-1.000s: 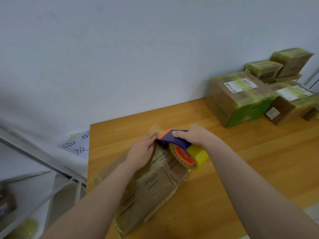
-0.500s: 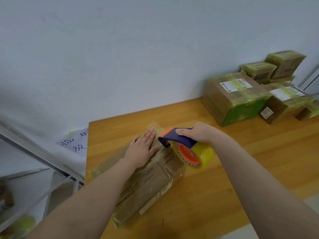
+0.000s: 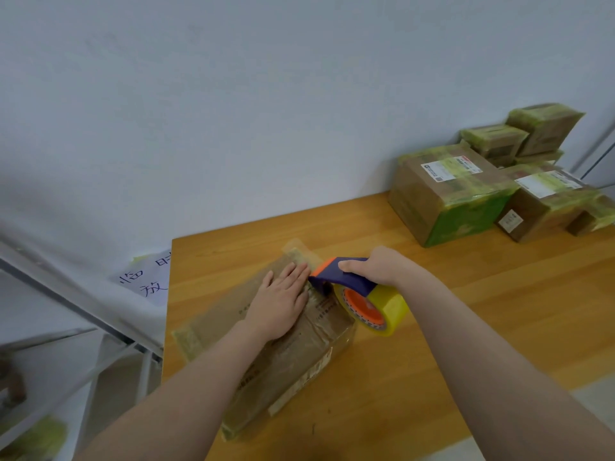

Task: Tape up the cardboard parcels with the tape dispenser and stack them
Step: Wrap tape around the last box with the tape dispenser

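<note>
"So, which step is this?"
"The taping one. The left hand [image 3: 283, 301] lies flat with straight fingers and presses down on top of the brown parcel [image 3: 286, 357]. The parcel sits near the left edge of the tabletop [image 3: 466, 327]."
"And the other hand?"
"The right hand [image 3: 379, 266] has its fingers curled round the blue handle of the tape dispenser [image 3: 342, 279]. The dispenser's front end touches the parcel's top, just beside the left fingertips. The yellow tape roll [image 3: 389, 311] is just beside the parcel's right side."
"Is the tape cut yet?"
"I cannot tell. The strip is too hard to see."
"What comes next?"
"I think the tape needs a clean cut and a good rub down. Then the parcel must go to the stack of taped parcels [image 3: 449, 194] at the far right of the tabletop, by the wall. My guess is the dispenser gets put down first."
</note>
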